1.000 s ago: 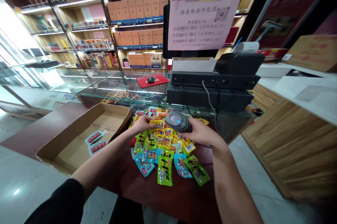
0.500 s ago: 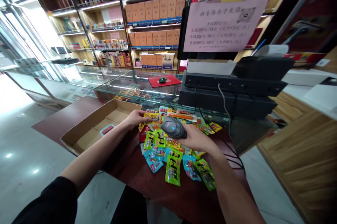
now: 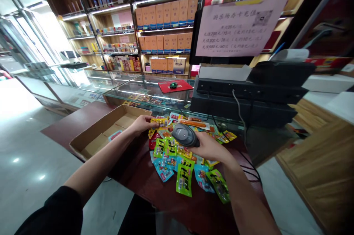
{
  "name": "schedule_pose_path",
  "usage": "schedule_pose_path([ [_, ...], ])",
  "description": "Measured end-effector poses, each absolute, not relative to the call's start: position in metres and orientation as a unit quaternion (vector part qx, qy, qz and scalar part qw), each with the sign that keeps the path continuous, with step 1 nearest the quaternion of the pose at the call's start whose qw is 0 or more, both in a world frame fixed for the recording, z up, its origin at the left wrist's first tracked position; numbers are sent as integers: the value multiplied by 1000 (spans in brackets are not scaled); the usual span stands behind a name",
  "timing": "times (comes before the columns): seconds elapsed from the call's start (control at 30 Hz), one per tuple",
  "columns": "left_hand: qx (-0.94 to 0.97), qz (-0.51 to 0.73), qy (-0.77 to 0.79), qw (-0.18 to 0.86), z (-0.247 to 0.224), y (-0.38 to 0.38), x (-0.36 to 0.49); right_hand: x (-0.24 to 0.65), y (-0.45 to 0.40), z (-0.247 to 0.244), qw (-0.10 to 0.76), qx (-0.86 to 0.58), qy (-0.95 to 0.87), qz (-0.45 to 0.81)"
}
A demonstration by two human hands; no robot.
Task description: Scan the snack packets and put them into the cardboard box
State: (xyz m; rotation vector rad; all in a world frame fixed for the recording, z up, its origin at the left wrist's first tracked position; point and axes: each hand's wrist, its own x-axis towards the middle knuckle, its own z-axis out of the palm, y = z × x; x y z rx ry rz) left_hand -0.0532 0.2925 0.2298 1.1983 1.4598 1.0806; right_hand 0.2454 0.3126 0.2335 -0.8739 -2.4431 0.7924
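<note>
Many small snack packets, green, blue, yellow and red, lie heaped on the dark red table. My left hand pinches a yellow packet at the heap's left back edge. In my right hand is a dark grey barcode scanner, held over the middle of the heap. Nearest to me lies a green packet. Left of the heap stands an open cardboard box; a light blue packet inside it is partly hidden by my left forearm.
Behind the heap is a glass counter with a red mat and a mouse. A black cash register unit with cables stands at the right, below a monitor covered by a paper sign. Stocked shelves line the back.
The view has shifted slightly, moving the scene a little to the right. The blue light on the scanner is no longer lit. Both hands keep their holds.
</note>
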Motion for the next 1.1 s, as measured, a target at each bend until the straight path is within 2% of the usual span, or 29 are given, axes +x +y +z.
schedule_pose_path([
  [0.33,421,511,686,301,255,228,-169,247,323,224,195,-305,-885,291],
  [0.5,369,511,736,249,264,199,-188,251,326,225,190,-323,-881,288],
  [0.67,403,506,712,274,254,215,-169,259,329,228,213,-308,-877,299],
  [0.87,492,461,664,322,236,264,-109,276,335,231,232,-334,-866,291],
  [1.0,558,400,634,356,216,298,-56,281,335,232,236,-340,-864,286],
  [1.1,628,319,631,324,198,316,-18,283,333,234,240,-348,-860,286],
])
